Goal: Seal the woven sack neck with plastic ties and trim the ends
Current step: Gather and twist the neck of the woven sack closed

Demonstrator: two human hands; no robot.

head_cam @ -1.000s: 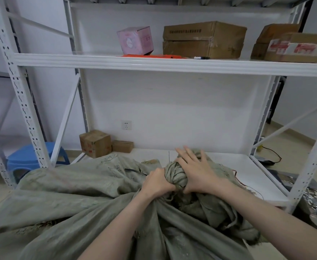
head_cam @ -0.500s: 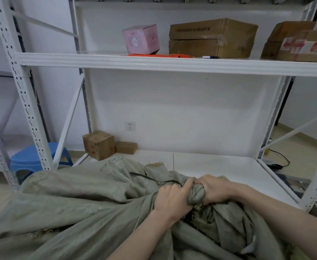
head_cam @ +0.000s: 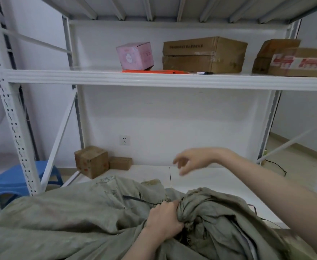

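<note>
Two hands, one woven sack (head_cam: 79,222) slumped before rack (head_cam: 116,79). Left hand (head_cam: 163,220) clenches gathered neck (head_cam: 185,207), keeping it bunched for tying; right hand (head_cam: 193,160), empty, loose-fingered, hovers over rack's bottom shelf.

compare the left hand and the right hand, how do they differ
The left hand grips the bunched sack neck; the right hand holds nothing. The left hand sits low on the sack; the right hand is raised above the lower shelf. Left fingers curl tightly, right fingers loosely. Both are bare.
</note>
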